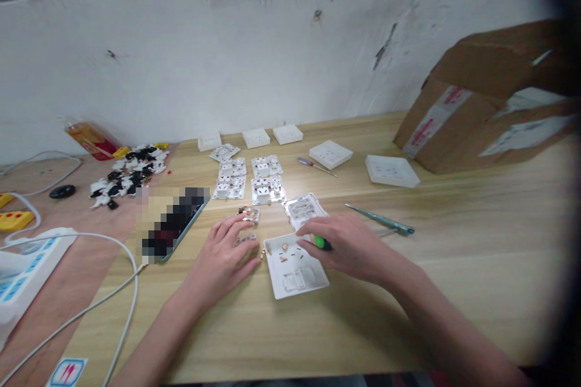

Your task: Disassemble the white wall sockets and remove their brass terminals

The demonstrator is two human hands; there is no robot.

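A white square plastic tray-like cover (285, 287) lies between my hands, with small copper pieces and dark bits inside. My right hand (347, 245) is curled over its right edge, closed around a screwdriver with a green-and-black handle (322, 243); a thin metal shaft shows beyond the knuckles. My left hand (224, 257) rests on the table left of the cover, fingers apart. Its fingertips are close to a small socket insert (249, 214) and a clear little part (246, 239). Small brass pieces (262, 253) lie by the thumb. A socket frame (305, 208) sits behind the cover.
Several socket assemblies (267, 189) and white covers (330, 154) stand farther back. A teal screwdriver (381, 219) and a smaller screwdriver (318, 166) lie to the right. Left are a phone (175, 224), a cable (135, 290), a power strip (34, 272) and black-and-white parts (131, 172). A cardboard box (472, 115) stands right.
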